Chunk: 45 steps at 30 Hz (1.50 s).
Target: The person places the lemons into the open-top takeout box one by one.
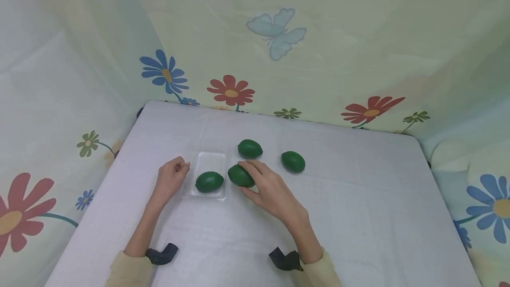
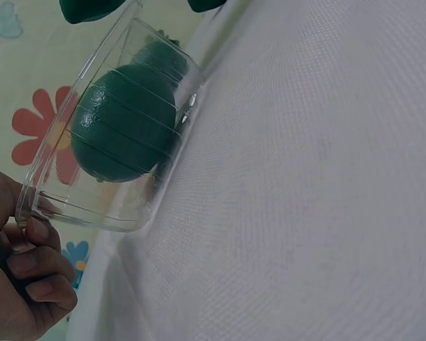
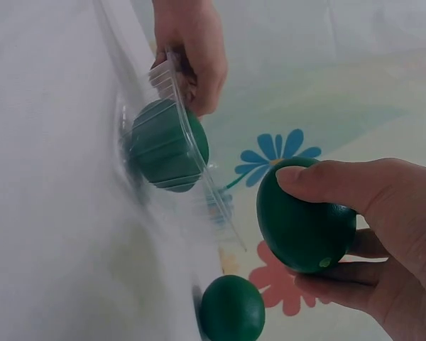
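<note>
A clear plastic container (image 1: 210,159) stands on the table, with one green lime (image 1: 209,182) lying in its near half. My left hand (image 1: 170,178) pinches the container's left rim between thumb and curled fingers, plainest in the left wrist view. Just beyond the opposite rim, my right hand (image 1: 272,191) grips a second lime (image 3: 298,220), thumb on one side and fingers on the other. That lime is held up off the table, beside the container. Two more limes, one behind (image 1: 250,149) and one to the right (image 1: 293,162), lie on the table past my right hand.
A white cloth covers the table (image 1: 378,198). Behind it and at both sides hangs a curtain (image 1: 318,79) printed with flowers and a butterfly. Dark straps (image 1: 162,255) are on both wrists, by the beige sleeves.
</note>
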Motion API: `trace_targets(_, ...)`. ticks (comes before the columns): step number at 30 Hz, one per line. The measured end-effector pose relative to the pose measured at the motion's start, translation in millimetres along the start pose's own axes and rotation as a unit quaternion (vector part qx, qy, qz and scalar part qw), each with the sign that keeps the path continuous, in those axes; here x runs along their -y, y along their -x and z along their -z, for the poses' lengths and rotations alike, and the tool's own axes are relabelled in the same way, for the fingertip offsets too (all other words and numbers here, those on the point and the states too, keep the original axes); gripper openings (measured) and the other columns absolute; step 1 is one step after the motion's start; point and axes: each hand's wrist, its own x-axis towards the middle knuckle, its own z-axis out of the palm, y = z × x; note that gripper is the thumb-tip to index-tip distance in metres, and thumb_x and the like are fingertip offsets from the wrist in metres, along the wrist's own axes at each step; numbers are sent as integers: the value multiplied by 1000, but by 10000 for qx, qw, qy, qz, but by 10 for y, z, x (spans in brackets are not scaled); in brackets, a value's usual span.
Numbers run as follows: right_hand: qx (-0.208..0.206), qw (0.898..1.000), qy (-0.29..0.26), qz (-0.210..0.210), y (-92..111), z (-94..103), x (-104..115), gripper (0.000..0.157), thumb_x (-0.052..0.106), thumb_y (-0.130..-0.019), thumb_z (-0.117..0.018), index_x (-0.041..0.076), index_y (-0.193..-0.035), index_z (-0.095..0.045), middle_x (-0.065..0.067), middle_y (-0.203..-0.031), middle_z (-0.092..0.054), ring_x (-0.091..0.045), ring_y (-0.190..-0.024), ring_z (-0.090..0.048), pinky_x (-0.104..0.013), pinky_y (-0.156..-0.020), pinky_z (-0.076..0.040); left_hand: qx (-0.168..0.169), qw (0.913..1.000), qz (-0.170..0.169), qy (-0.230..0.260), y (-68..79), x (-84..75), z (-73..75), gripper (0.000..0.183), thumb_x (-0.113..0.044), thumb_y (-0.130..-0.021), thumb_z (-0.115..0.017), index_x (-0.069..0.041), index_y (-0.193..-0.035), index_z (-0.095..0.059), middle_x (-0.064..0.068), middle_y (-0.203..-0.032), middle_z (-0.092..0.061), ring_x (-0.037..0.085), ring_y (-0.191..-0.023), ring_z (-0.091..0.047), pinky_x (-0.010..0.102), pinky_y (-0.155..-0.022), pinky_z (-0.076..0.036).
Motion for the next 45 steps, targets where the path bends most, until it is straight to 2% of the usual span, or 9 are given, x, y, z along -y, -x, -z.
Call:
trace_targets(19, 183, 9994, -245, -133, -292, -132, -23, 64, 24, -80, -80, 16, -136, -50, -5, -132, -55, -20, -113, -62, -31, -90, -54, 36, 10000, -6, 59, -1, -17, -6, 30, -18, -97, -56, -9, -71, -44, -1, -59, -39, 16, -57, -40, 24, -51, -33)
trace_targets(31, 355, 9985, -405, -104, -527, -242, 0, 62, 30, -82, -78, 18, -136, -51, -4, -132, -58, -18, -117, -59, -32, -94, -52, 88, 9999, -47, 43, -1, -26, -2, 30, -18, -97, -56, -9, -71, -44, 0, -59, -40, 16, -56, -40, 25, -51, -34)
trace_targets(39, 517, 9975, -469, -94, -679, -366, 20, 62, 32, -83, -77, 18, -137, -51, -2, -131, -58, -17, -117, -60, -31, -95, -51, 34, 10000, 15, -9, -7, 10, 12, 29, -18, -96, -55, -9, -71, -44, -2, -57, -39, 16, -56, -40, 25, -51, -33)
trace_targets(45, 791, 9949, -548, -305, -779, -464, 24, 61, 35, -85, -74, 19, -138, -49, -3, -134, -57, -17, -120, -58, -34, -98, -50, 16, 10000, 12, 45, -13, 7, 10, 29, -17, -96, -56, -9, -70, -44, -2, -57, -39, 16, -56, -40, 25, -51, -33)
